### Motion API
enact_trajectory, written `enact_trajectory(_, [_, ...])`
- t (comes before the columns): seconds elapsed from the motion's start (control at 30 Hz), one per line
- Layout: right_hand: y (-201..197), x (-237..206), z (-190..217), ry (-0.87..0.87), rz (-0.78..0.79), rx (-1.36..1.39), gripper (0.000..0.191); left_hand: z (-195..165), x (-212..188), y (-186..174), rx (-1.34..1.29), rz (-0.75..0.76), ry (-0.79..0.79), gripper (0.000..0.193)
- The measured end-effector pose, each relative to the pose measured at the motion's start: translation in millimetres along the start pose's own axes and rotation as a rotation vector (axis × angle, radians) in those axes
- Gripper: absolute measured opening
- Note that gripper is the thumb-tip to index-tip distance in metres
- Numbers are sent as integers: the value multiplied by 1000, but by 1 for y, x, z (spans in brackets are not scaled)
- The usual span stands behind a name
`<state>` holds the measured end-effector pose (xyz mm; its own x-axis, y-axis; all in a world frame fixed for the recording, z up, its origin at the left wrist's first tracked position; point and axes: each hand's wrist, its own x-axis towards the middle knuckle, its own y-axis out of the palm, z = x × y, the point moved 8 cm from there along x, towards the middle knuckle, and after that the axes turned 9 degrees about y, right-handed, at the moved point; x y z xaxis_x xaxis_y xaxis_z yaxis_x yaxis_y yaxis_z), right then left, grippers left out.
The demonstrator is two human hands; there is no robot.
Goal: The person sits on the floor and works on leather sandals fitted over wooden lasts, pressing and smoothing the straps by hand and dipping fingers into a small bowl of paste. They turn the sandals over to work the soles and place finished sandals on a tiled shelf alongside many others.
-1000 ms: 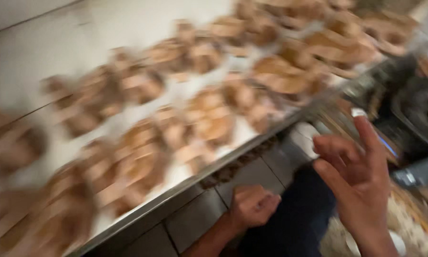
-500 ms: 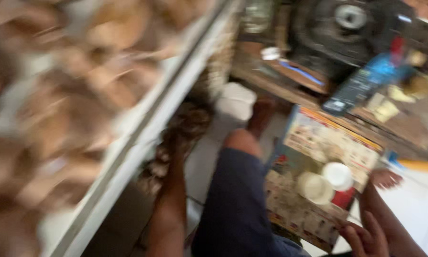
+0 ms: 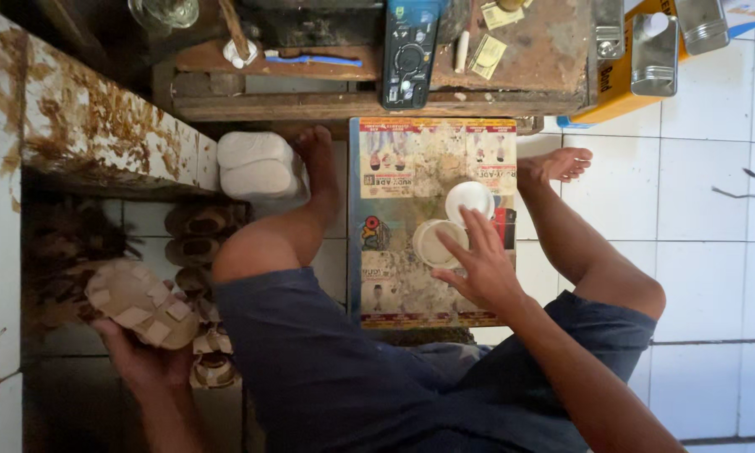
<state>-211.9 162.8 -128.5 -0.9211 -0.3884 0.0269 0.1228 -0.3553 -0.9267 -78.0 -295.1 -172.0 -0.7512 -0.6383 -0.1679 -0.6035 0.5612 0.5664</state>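
- The left hand [image 3: 142,356] is closed around a tan sandal sole [image 3: 141,304] with pale strap pieces, held low at the person's left side
- Below and beside it, more soles [image 3: 197,243] lie stacked on the floor under a stained white shelf [image 3: 100,134]
- The right hand [image 3: 482,268] is open, fingers spread, fingertips touching a round cream lid [image 3: 434,243]
- A white cup [image 3: 468,200] sits just beyond the lid, both on a stained printed board [image 3: 432,168] between the bare feet
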Motion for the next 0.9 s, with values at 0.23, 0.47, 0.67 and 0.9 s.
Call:
enact_trajectory(0.23, [-14,-21,-14,-175,-107,19,44,-25,-46,137,84,428,148,87])
enact_trajectory(0.47, [-99,-81,5,186,-148,825,38,-43,-176,295,623,895,865,58])
enact_trajectory(0.67, [-133,-102,97,-80,-360,1399,56,-37,-251,306,822,1304,1268,30])
enact_trajectory(0.9, [-146,-104,122,-93,-418,1486,60,-29,-264,285,758,1474,1058,38])
